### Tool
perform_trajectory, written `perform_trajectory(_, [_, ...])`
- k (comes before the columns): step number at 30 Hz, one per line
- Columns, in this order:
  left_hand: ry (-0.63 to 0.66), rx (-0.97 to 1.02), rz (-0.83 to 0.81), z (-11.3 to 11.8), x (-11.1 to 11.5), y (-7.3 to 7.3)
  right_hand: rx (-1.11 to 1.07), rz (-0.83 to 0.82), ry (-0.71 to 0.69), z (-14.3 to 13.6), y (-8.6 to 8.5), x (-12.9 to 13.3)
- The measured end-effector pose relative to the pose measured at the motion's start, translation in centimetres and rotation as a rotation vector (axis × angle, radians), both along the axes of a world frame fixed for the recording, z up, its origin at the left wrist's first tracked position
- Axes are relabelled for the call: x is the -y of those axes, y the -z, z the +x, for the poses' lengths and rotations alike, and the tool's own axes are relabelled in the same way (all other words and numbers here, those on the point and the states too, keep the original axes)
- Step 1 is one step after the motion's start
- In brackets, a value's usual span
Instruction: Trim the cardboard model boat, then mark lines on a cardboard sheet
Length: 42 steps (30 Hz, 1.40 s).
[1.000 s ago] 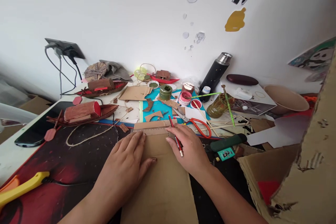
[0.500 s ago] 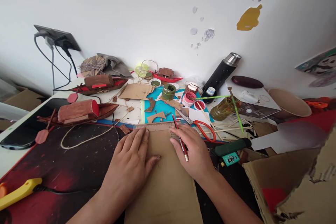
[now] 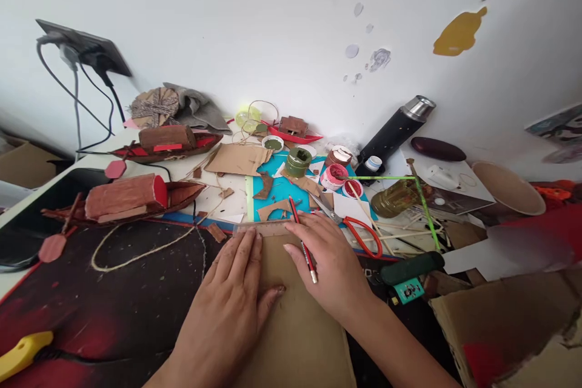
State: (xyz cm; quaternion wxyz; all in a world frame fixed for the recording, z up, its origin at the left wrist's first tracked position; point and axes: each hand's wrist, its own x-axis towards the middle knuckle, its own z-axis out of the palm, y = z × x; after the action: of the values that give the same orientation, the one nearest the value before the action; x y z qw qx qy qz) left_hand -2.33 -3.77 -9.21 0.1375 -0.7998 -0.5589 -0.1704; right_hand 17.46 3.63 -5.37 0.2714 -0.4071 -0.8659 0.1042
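Observation:
A strip of brown cardboard (image 3: 302, 339) lies lengthwise in front of me, with a clear ruler (image 3: 273, 228) across its far end. My left hand (image 3: 230, 294) rests flat on the cardboard, fingers stretched out and their tips on the ruler, thumb apart. In my right hand (image 3: 334, 264) is a red pencil (image 3: 307, 257), eraser end towards me and point away. The right fingertips and index finger reach the ruler's right part and hide it. Just beyond that hand lie scissors (image 3: 364, 236) with orange-red handles.
Two brown model boats (image 3: 127, 199) stand at left. Paint jars (image 3: 298, 162) and cardboard scraps (image 3: 274, 207) cover a blue sheet (image 3: 256, 195). A black thermos (image 3: 391, 133) leans at the wall. Near right is a cardboard box (image 3: 495, 309); at lower left, a yellow-handled tool (image 3: 25, 354).
The head view has shifted, so the scene sits differently. My right hand has moved slightly along the ruler towards my left hand, still with the pencil. The left hand stays flat on the cardboard.

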Motion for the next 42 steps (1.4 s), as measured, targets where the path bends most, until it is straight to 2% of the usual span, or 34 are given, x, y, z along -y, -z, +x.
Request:
perform_trajectory(6, [-0.017, -0.086, 0.026, 0.2, -0.2, -0.6, -0.038, 0.026, 0.007, 0.3, 1.5, -0.9])
perform_trajectory(10, [-0.023, -0.122, 0.032, 0.2, -0.3, -0.9, -0.078, 0.021, 0.037, 1.1, 2.0, -0.9])
perform_trajectory(33, [0.001, -0.108, 0.008, 0.1, -0.4, -0.6, -0.138, 0.012, 0.072, 2.0, 1.8, -0.8])
perform_trajectory(42, [-0.013, -0.053, -0.013, 0.1, -0.1, 0.0, -0.112, 0.044, 0.064, 1.8, 1.8, -0.7])
